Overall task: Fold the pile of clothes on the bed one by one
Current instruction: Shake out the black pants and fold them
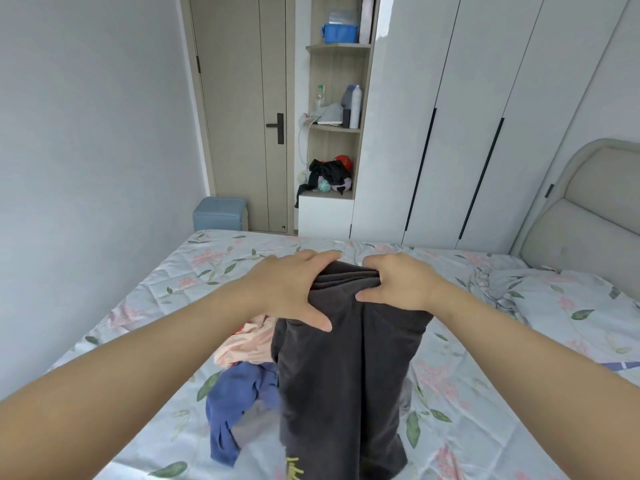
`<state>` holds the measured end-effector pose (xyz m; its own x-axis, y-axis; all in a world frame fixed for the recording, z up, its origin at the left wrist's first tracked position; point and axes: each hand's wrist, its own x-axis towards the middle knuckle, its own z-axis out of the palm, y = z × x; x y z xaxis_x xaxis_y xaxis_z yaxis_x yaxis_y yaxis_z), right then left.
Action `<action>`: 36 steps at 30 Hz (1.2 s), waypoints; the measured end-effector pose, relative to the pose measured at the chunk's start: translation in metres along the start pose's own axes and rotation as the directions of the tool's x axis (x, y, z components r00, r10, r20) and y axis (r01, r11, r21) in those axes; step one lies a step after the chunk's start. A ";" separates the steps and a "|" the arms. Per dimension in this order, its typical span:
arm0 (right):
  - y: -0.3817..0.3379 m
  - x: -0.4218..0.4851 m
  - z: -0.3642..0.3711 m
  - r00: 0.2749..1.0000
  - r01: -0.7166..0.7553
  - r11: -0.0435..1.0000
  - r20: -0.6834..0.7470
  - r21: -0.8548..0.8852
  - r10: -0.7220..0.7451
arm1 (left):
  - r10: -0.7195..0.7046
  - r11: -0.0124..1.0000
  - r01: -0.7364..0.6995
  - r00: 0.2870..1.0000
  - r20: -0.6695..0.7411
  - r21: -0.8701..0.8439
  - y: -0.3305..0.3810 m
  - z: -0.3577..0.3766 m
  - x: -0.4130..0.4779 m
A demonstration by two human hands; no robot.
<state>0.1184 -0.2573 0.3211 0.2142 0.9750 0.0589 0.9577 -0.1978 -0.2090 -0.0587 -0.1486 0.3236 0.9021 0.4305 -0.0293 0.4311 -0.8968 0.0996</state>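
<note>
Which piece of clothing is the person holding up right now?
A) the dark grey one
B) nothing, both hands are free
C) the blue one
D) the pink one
A: the left hand and the right hand both grip the top edge of the dark grey garment, which hangs down, while the pink garment and the blue garment lie on the bed.

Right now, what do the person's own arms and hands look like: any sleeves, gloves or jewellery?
Both are bare. The left hand and right hand wear no gloves, and no ring shows on the visible fingers. The left forearm and right forearm carry no sleeve, watch or bracelet as far as the frame reaches.
</note>
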 end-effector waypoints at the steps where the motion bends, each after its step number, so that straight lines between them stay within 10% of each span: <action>1: -0.003 -0.002 -0.005 1.000 0.006 0.999 0.003 -0.046 -0.006 | -0.002 0.993 0.007 0.999 -0.036 0.119 0.001 0.002 0.003; 9: 0.007 -0.030 -0.025 0.978 -0.135 0.965 0.125 -0.226 0.166 | 0.067 0.993 -0.061 0.996 -0.060 0.103 -0.001 -0.012 0.024; 14: 0.035 -0.054 -0.021 0.955 -0.285 0.955 -0.059 0.078 0.289 | 0.003 0.988 -0.034 0.980 -0.198 -0.152 -0.006 -0.007 0.029; 18: 0.036 -0.068 -0.004 0.895 -0.266 0.698 -0.100 0.665 0.436 | -0.182 0.634 0.059 0.981 -0.074 -0.771 -0.010 0.006 0.026; 23: 0.040 -0.086 0.017 0.784 -0.221 0.351 -0.049 0.910 0.619 | -0.288 0.048 0.187 0.943 0.166 -0.981 -0.009 0.032 0.026; 33: 0.086 -0.145 0.008 0.772 -0.215 0.112 0.099 0.970 0.627 | -0.010 -0.117 0.199 0.979 0.202 -0.973 0.057 0.054 0.038; 36: 0.110 -0.161 0.012 0.724 -0.301 0.180 0.101 0.937 0.682 | 0.015 -0.085 0.196 0.981 0.195 -0.977 0.084 0.067 0.052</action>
<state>0.1868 -0.4349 0.2772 0.7889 0.5815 -0.1986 -0.0717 -0.2339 -0.9696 0.0249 -0.2082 0.2639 0.8945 0.3885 -0.2212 0.1234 0.2610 0.9574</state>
